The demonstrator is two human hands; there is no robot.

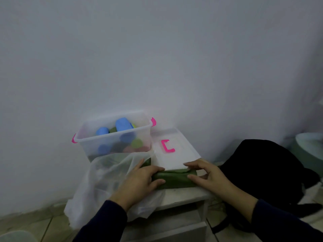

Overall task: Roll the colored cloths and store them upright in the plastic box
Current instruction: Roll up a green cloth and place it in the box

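Note:
A dark green cloth point(175, 179) lies rolled into a horizontal tube on the small white table point(185, 196). My left hand point(139, 180) grips its left end and my right hand point(204, 173) grips its right end, fingers curled over the roll. Behind them stands the clear plastic box point(113, 137) with pink latches. Inside it are several rolled cloths, among them blue rolls point(123, 124) and a light green roll point(136, 143).
The box's lid point(174, 147) with a pink handle lies to the right of the box. A translucent plastic bag point(104, 182) drapes over the table's left side. A black bag point(262, 168) sits on the floor to the right. A white wall stands behind.

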